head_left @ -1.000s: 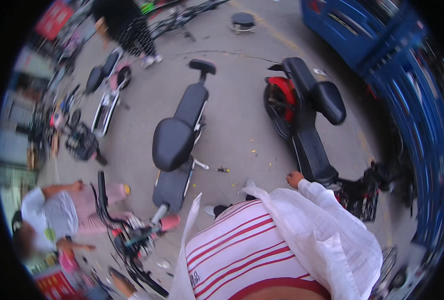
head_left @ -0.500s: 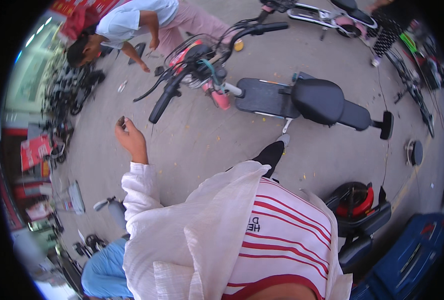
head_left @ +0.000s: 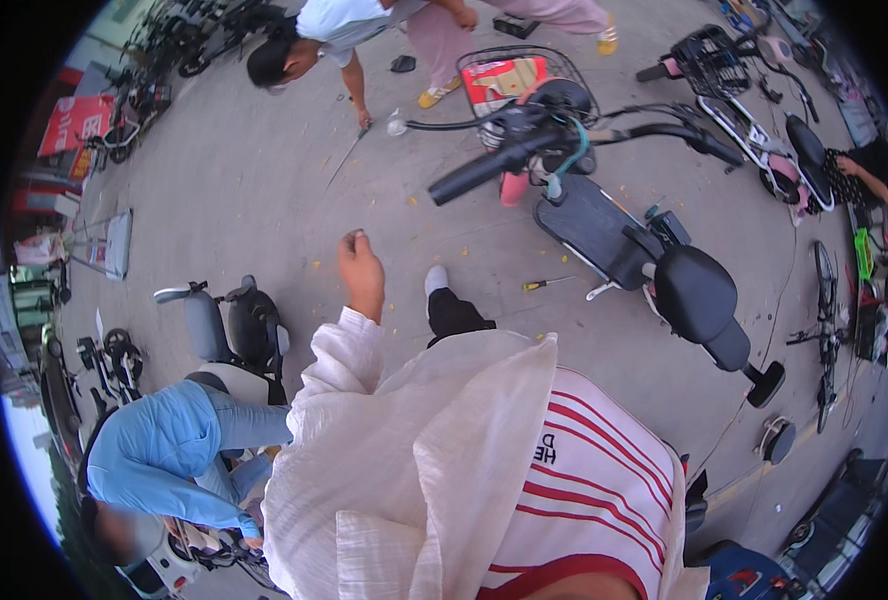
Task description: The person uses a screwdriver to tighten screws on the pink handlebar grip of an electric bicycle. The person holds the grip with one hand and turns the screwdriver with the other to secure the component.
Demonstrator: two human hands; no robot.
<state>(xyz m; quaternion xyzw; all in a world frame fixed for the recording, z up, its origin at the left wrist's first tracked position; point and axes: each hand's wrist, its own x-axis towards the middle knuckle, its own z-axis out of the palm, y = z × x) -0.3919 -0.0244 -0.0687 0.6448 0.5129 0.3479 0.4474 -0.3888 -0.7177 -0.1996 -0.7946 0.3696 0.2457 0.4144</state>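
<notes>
Left hand (head_left: 363, 276) farther from handlebar (head_left: 494, 167), above open pavement (head_left: 239, 210).

Left forearm (head_left: 344, 350) forward, wrist (head_left: 367, 308) nearly straight, fingers (head_left: 352, 243) of the left grip (head_left: 363, 272) loosely curled

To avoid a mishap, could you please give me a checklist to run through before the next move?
1. Left grip empty: cannot tell; its fingers are curled.
2. Right grip in view: not ok; it is out of the picture.
3. Yellow-handled screwdriver picked up: not ok; it lies on the ground.
4. Black-seated scooter beside it standing upright: ok.
5. Stooping co-worker's hand apart from the left grip: ok.
</notes>
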